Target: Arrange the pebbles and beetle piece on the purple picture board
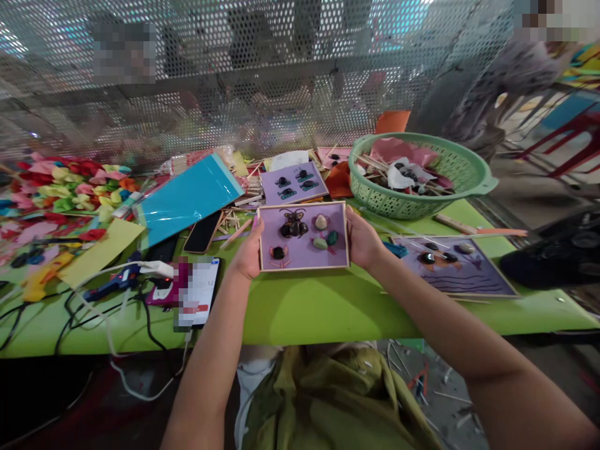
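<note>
Green table [328, 312] spanning the view from 9 to 3 o'clock, cluttered across the far half. Perforated metal screen [262, 75] standing behind it at 12 o'clock. Green plastic basket [375, 194] at 1 o'clock, loaded with paper scraps and sticks. Heap of coloured paper pieces [70, 184] at 10 o'clock. Blue sheet [187, 197] lying tilted at 11 o'clock, just beside a dark phone [203, 232]. Second purple picture [462, 269] lying flat at 3 o'clock, stones stuck on it. Smaller purple card [293, 182] at 12 o'clock, beyond the held piece.

Framed purple panel [302, 236] at centre, raised slightly above the table, tilted toward the camera, carrying dark and pale stones. Left hand [247, 253] clasped on the panel's 9 o'clock edge, thumb over the front of the frame. Right hand [363, 240] clasped on the 3 o'clock edge, likewise closed around the frame. Second phone [199, 294] at 8 o'clock, just beside the left wrist. Blue glue gun [112, 284] at 9 o'clock, lying amid cables.
</note>
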A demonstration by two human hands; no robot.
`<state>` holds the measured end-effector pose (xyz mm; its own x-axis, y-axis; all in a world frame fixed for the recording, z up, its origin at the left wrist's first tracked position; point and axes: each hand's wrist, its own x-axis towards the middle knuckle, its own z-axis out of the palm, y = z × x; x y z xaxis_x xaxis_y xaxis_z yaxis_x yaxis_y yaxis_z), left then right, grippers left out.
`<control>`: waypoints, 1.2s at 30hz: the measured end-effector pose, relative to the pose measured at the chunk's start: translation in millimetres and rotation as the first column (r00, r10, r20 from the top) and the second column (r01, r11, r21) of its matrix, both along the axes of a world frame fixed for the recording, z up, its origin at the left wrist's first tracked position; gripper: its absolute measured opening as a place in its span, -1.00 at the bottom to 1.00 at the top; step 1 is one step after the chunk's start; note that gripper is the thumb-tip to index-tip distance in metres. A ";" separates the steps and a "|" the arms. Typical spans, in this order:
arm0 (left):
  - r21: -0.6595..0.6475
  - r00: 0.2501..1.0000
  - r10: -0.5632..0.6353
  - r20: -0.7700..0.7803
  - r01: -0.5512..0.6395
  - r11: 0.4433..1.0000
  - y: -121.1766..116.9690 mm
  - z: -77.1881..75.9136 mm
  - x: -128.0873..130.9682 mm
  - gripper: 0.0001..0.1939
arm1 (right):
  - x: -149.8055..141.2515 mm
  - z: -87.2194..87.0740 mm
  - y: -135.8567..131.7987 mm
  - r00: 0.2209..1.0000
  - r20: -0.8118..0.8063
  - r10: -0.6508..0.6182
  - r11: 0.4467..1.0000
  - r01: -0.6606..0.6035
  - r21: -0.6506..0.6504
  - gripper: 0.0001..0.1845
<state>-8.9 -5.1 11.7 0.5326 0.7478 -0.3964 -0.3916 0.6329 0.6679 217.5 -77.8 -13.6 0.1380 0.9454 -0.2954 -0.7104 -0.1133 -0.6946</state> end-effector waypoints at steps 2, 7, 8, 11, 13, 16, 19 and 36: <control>0.024 1.000 0.018 -0.023 -0.017 1.000 -1.4 4.4 1.2 -0.50 | -1.8 3.4 -0.5 1.000 0.003 0.006 1.000 -0.006 -0.017 -0.58; 0.030 0.998 0.052 -0.018 -0.052 0.998 -2.4 9.1 1.9 -0.50 | -6.1 11.3 -2.0 1.000 0.024 -0.010 0.998 0.011 -0.059 -0.56; 0.027 0.999 0.049 -0.008 -0.049 0.998 -2.0 8.8 1.6 -0.50 | -6.2 11.1 -2.2 0.999 0.032 -0.006 0.999 0.008 -0.053 -0.57; 0.018 1.000 0.025 0.017 -0.025 1.000 -0.2 5.8 0.0 -0.50 | -4.7 7.1 -2.8 0.997 0.071 -0.012 1.000 0.013 -0.026 -0.63; 0.017 1.000 0.017 0.014 -0.017 1.000 1.6 2.0 -1.5 -0.50 | -3.3 3.9 -3.3 0.995 0.099 -0.023 1.000 0.024 -0.010 -0.68; 0.027 1.000 0.016 0.001 -0.016 1.000 4.5 -5.4 -3.7 -0.50 | -3.0 2.4 -4.0 0.994 0.106 -0.026 1.000 0.027 -0.005 -0.72; 0.069 1.000 0.026 0.010 -0.026 0.997 6.5 -11.5 -4.5 -0.46 | -4.5 4.4 -4.4 0.996 0.083 -0.035 0.999 0.037 -0.020 -0.70; 0.076 0.997 -0.064 0.032 0.062 0.995 3.4 -1.9 -1.2 -0.42 | -2.9 1.7 -3.4 0.998 0.055 -0.010 1.000 0.010 0.007 -0.69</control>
